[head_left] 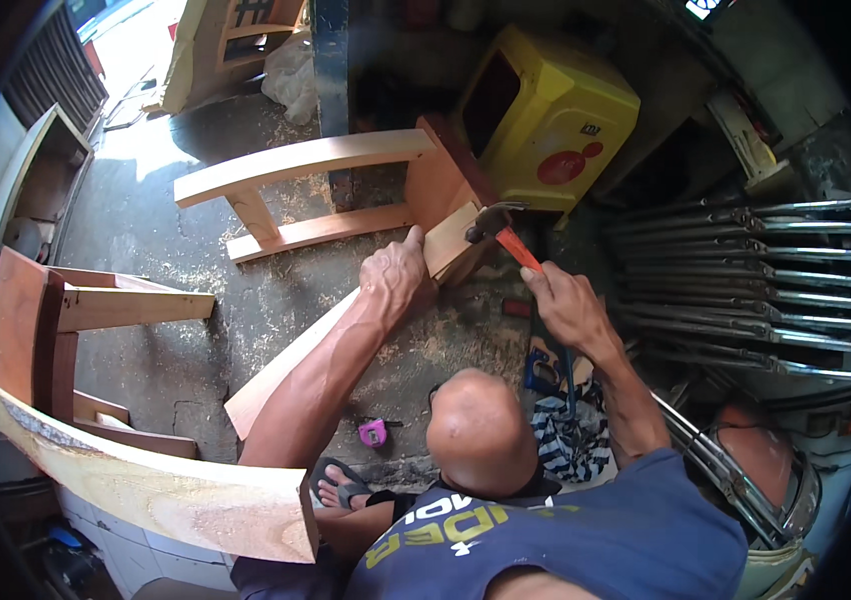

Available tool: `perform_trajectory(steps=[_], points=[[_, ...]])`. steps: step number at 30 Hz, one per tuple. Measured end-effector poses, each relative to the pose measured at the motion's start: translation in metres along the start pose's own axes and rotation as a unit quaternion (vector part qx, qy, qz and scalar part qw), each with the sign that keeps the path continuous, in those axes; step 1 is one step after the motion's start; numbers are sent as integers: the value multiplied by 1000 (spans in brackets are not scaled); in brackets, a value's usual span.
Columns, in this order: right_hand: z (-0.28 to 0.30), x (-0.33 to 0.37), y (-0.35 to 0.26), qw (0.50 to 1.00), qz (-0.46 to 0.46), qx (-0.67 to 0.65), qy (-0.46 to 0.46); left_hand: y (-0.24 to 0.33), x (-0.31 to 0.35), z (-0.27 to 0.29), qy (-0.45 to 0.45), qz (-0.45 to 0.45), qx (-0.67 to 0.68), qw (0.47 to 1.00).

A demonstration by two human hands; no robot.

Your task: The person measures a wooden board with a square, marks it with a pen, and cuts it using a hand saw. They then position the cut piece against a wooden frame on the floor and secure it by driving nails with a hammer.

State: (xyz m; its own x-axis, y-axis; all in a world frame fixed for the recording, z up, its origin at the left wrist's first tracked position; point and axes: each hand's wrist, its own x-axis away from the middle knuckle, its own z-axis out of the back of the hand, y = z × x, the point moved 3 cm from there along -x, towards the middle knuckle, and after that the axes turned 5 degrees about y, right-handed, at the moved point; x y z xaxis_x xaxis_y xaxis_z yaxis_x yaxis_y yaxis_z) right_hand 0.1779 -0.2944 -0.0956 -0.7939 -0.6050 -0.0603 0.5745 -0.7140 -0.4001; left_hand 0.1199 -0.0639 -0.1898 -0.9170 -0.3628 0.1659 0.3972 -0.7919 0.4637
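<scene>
My right hand (571,310) is closed round the orange handle of a claw hammer (511,240). The hammer's dark head is at the far end of a short pale wooden piece (450,240); whether they touch I cannot tell. My left hand (394,272) is closed on the wood at that piece's near-left side, its fingertips partly hidden. A wooden frame (306,160) with two long rails and a crosspiece lies on its side beyond my left hand, joined to a reddish-brown panel (436,180). Below my left forearm a long pale board (291,355) slants toward me.
Near my knee (481,420) lies a pink tape measure (373,433). Another wooden piece of furniture (46,320) and a curved board (146,485) are at left. A yellow plastic stool (556,120) lies behind the frame; stacked metal-legged chairs (746,290) fill the right. Shavings litter the floor (186,370).
</scene>
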Motion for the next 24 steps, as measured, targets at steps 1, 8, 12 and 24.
perform_trajectory(steps=[1, 8, 12, 24], points=[[26, -3, -17, 992, 13, -99, 72, -9, -2, 8, 17, 8, -3, 1000], [-43, 10, 35, 996, -79, 40, 4, 8, 4, -5, -16, -6, 9, 1000], [29, 8, -17, 942, -27, -301, 142, 3, 6, -5, 6, -20, 26, 999], [-23, 10, 15, 999, -34, -13, 16, 12, 5, 1, -22, -11, 9, 1000]])
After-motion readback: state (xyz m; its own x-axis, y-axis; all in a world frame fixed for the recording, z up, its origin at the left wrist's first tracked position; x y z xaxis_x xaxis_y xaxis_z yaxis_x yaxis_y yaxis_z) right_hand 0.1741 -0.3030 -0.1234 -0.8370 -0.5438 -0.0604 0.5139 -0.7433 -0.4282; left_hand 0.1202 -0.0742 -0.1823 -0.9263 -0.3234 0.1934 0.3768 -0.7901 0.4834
